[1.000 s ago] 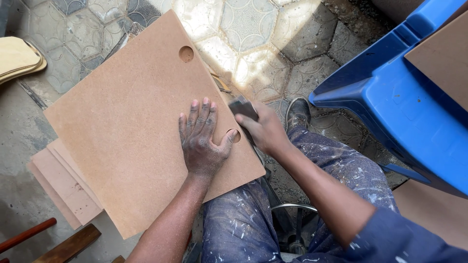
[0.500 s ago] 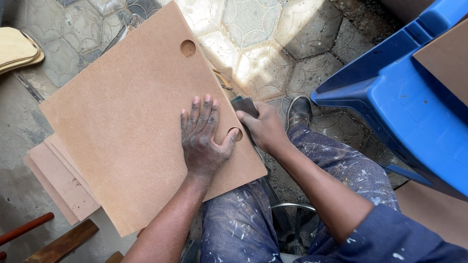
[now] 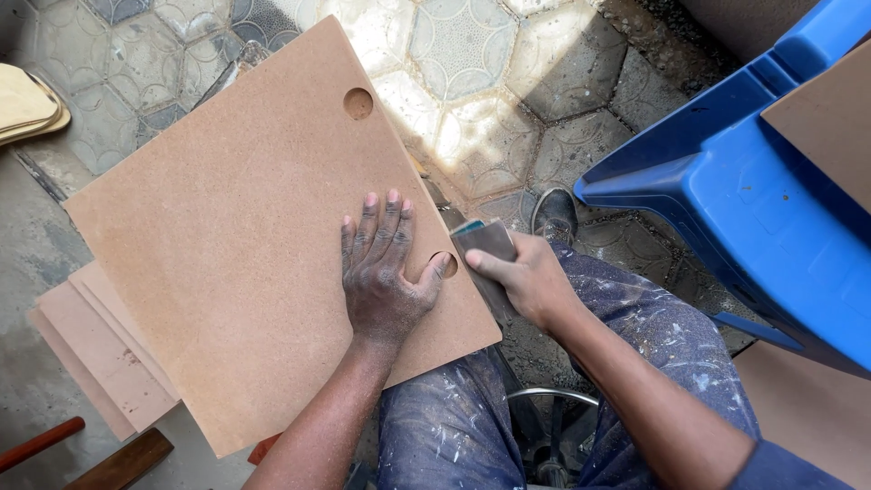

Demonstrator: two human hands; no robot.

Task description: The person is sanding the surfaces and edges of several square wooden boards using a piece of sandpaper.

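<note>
Here the left hand (image 3: 386, 272) lies flat on a square fibreboard panel (image 3: 245, 236), fingers spread and pressed down, the thumb tip at the rim of a round hole near the panel's right edge. That hole is mostly covered by the thumb; a second round hole (image 3: 357, 103) near the far corner shows whole. The right hand (image 3: 531, 281) is closed on a sanding block (image 3: 488, 249), thumb on top, holding it against the panel's right edge just beside the left thumb. Only the block's upper face and a strip of its side show; the rest is hidden in the palm, so its grit side cannot be made out.

The panel rests tilted over the person's knees, in paint-spattered blue trousers (image 3: 653, 336), its near corner hidden behind the left forearm. Beneath its lower left part a stack of similar boards (image 3: 100, 345) sticks out; three edges can be counted, more cannot be told. A dark shoe (image 3: 555, 216) peeks out past the block.

The ground is grey paving of hexagonal patterned tiles (image 3: 472, 63), part in sunlight, with plain concrete to the left. A blue plastic chair (image 3: 753, 209) is cut off at the right edge, a brown board lying on it. At lower left one red rod (image 3: 41, 443) and one dark wooden piece (image 3: 122, 463) are cut off by the frame, and pale curved boards (image 3: 27, 109) at upper left
</note>
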